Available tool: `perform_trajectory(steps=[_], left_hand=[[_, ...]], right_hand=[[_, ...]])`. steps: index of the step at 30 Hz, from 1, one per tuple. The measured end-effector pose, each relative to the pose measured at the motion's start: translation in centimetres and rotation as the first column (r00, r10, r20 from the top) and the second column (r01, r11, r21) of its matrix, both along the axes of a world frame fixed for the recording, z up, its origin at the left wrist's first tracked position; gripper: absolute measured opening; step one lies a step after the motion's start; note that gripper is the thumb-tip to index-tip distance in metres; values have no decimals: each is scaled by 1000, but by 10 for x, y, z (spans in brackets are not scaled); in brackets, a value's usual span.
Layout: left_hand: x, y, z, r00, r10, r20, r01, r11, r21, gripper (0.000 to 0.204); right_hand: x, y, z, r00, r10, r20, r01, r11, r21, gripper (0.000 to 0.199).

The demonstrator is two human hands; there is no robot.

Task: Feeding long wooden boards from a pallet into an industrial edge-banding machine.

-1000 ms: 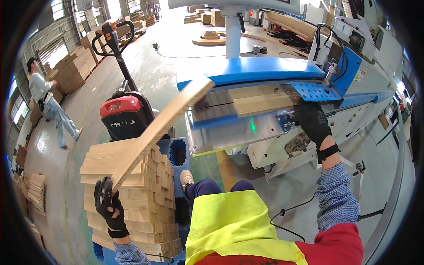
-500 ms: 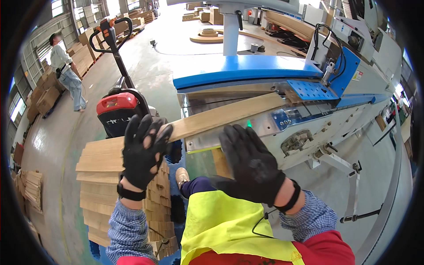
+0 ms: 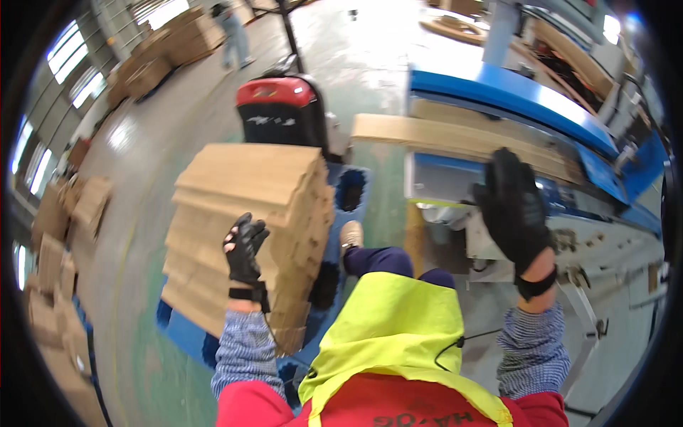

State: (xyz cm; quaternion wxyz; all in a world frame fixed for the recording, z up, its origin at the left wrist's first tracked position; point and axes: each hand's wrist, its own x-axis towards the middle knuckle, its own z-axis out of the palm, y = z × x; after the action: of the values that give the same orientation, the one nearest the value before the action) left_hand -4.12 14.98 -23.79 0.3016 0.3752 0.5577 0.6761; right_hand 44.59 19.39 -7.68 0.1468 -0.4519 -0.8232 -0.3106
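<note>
**Board on the machine, both hands free**

While the right hand [image 3: 516, 213] is lifted in front of the machine [image 3: 541, 114], the left hand [image 3: 244, 249] hangs over the stack [image 3: 249, 213] of boards on the person's left. Both hands wear black gloves. The right hand has its fingers spread and its back toward the camera; it holds nothing, and it is just beside the near end of the board [image 3: 455, 139] that lies flat on the blue machine. If the fingertips touch the board, I cannot tell. The left hand is half curled, fingers loose, above the stack's right part, and it also grips nothing.

I judge that the step in hand is feeding: one board is lying on the machine, and the left hand is going to the stack. The next move calls for a firm grip on the top board at its edge, because the boards lie close together, and for a lift that keeps the board level.

Behind the stack stands a red and black pallet truck [image 3: 281, 117]. Far away, another person [image 3: 231, 32] walks near more piles of wood.
</note>
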Motion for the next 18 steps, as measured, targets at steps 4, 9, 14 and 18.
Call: perform_trajectory(steps=[4,9,14,18], left_hand=[[-29,-10,-20,907,327,264,-228,911,-345,51],[-66,12,-49,890,350,293,-222,893,-392,46],[-79,61,-61,885,390,255,-257,865,-431,48],[-78,78,-56,907,400,-134,-393,687,-612,44]], right_hand=[[5,0,-1,982,-48,-185,39,998,-51,49],[37,-1,-5,970,-78,-231,61,995,-80,49],[59,-5,3,999,-16,-32,16,1000,0,34],[72,-4,1,944,-142,-299,91,980,-177,33]])
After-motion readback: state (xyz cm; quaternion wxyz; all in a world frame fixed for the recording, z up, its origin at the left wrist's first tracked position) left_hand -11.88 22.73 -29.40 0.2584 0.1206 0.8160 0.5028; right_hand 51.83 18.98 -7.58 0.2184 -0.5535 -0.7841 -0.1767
